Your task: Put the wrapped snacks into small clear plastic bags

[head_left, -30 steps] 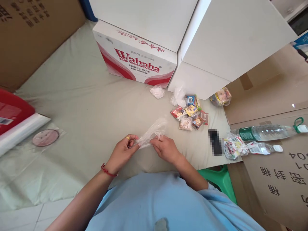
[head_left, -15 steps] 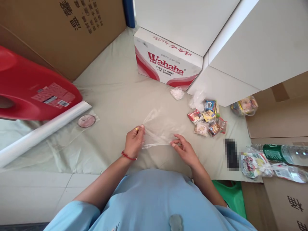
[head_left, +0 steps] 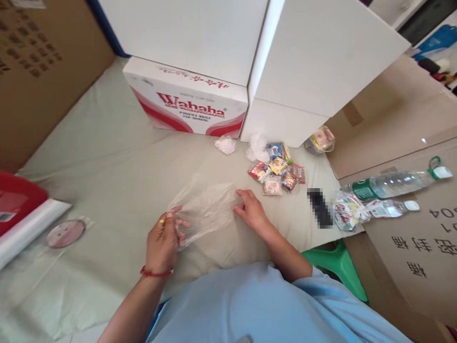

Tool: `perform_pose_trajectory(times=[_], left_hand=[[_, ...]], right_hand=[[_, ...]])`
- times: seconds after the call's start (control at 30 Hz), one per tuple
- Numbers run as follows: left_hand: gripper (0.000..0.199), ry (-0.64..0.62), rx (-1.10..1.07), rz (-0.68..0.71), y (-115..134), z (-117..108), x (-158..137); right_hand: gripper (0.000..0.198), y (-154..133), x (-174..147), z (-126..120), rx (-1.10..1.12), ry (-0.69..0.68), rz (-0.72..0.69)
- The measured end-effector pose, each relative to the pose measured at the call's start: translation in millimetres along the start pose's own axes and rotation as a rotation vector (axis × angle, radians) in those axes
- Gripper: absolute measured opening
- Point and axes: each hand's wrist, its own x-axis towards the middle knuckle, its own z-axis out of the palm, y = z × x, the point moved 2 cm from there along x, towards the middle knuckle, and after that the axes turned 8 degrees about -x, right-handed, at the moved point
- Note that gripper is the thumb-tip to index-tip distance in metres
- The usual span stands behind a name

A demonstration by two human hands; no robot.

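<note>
A thin clear plastic bag [head_left: 210, 205] is spread between my hands, low over the cloth. My left hand [head_left: 162, 240] grips its left side, thumb on top, and some of the fingers show through the film. At the opposite edge is my right hand [head_left: 250, 209]; its thumb and forefinger hold the film with a small gap showing between them. Just beyond that hand lies a cluster of small wrapped snacks [head_left: 278, 166], beside a crumpled clear bag [head_left: 258, 148]. A white crumpled bundle [head_left: 225, 144] rests to the left of them.
A Wahaba-style white and red carton [head_left: 189, 107] stands behind, against tall white boxes [head_left: 296, 52]. On the left are a plastic roll [head_left: 32, 228], a red jug [head_left: 21, 197] and a round pink piece [head_left: 66, 233]. Water bottles [head_left: 392, 185] lie right, above a green stool [head_left: 339, 267].
The view has swung right. My left hand has drawn the bag lower and leftward, its fingers now behind the film. The bag is spread wider, with my right hand at its right edge.
</note>
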Motion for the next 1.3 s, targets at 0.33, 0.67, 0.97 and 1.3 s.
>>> perform_pose_trajectory(times=[0.33, 0.67, 0.97, 1.3], left_hand=[[0.021, 0.272, 0.858, 0.909, 2.4, -10.7, 16.4], [0.050, -0.230, 1.118, 0.720, -12.4, -19.8, 28.8], [0.080, -0.411, 1.287, 0.614, -12.3, -19.6, 16.0], [0.109, -0.506, 1.336, 0.521, -20.1, -60.5, 2.4]], right_hand=[[0.030, -8.9, -6.8, -5.8, 0.054, 0.253, -0.125], [0.033, 5.6, -60.7, -43.6, -0.197, -0.398, -0.382], [0.032, -2.8, -28.0, -48.1, -0.185, -0.142, -0.119], [0.040, 22.4, -20.5, -30.1, 0.088, -0.281, 0.060]])
